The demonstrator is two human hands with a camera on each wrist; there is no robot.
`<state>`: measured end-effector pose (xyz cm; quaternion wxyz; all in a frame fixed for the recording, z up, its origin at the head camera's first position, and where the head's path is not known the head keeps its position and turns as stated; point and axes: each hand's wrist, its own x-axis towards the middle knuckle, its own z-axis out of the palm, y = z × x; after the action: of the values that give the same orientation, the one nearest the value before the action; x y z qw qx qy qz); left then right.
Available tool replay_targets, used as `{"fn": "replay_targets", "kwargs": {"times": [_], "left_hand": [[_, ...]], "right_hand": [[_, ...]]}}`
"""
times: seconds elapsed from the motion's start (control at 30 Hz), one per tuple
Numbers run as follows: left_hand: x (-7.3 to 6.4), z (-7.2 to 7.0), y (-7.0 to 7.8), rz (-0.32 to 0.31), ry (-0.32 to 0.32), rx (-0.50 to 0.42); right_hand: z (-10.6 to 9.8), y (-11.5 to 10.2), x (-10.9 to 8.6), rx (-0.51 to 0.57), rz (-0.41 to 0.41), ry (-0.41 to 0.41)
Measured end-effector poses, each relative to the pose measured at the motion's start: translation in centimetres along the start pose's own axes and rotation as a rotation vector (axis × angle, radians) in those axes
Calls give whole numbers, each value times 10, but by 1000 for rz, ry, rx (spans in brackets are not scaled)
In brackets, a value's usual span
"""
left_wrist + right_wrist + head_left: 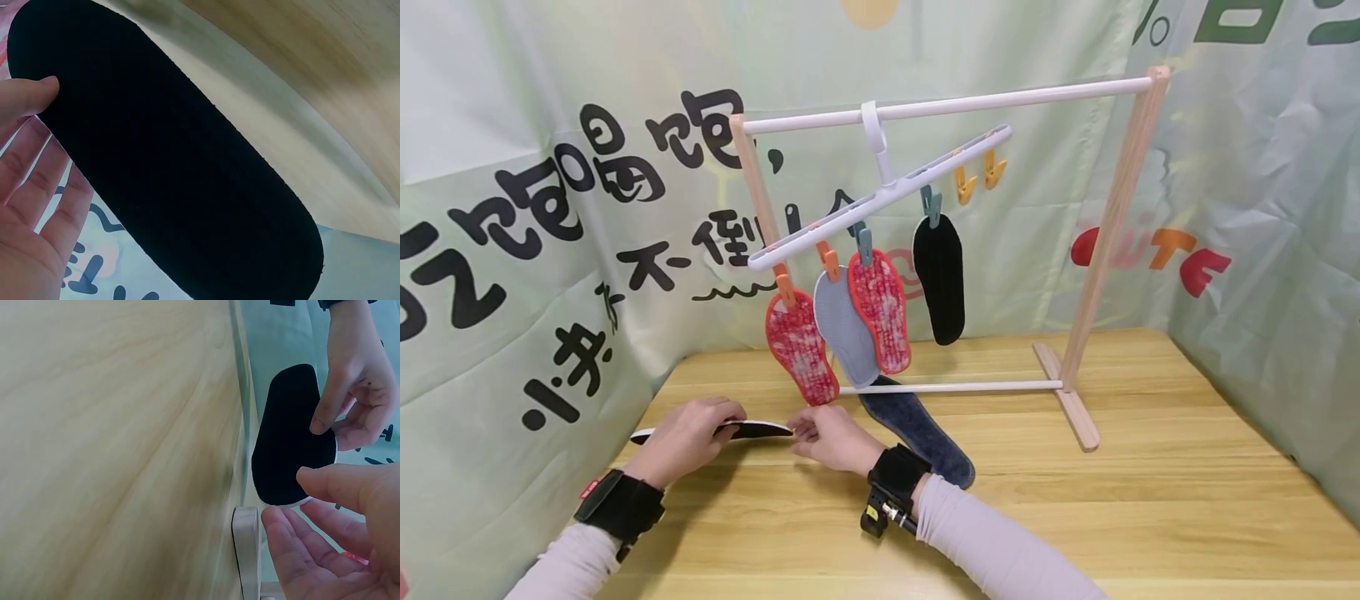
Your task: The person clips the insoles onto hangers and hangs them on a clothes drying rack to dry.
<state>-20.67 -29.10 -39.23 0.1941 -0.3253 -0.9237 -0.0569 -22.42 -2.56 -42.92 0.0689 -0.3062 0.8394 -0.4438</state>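
My left hand [688, 437] pinches a black insole [169, 150] with a white edge, its thumb lying on the black face and its fingers behind. The insole is held nearly flat above the table at the left. At its near end is my right hand [337, 519], thumb and fingers apart around the tip; whether they touch it I cannot tell. From a tilted white hanger [887, 193] hang a red-and-white insole [801, 346], a grey one [844, 325], another red-and-white one [880, 312] and a black one [938, 279], each by a clip.
The hanger hooks over the white top bar [1015, 102] of a wooden rack [1116, 225]. Two yellow clips [977, 179] dangle at its right end. A dark blue-grey insole [925, 429] lies on the table [1165, 492] under the lower bar. Printed cloth [1015, 50] surrounds the table.
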Motion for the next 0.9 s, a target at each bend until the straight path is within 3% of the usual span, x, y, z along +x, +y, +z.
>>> {"fn": "replay_targets", "kwargs": {"times": [0.37, 0.9], "left_hand": [[5, -4, 7, -8, 6, -22], [12, -8, 21, 51, 42, -44]], "right_hand": [[-4, 4, -3, -20, 4, 20], [-14, 9, -10, -69, -56, 18]]}}
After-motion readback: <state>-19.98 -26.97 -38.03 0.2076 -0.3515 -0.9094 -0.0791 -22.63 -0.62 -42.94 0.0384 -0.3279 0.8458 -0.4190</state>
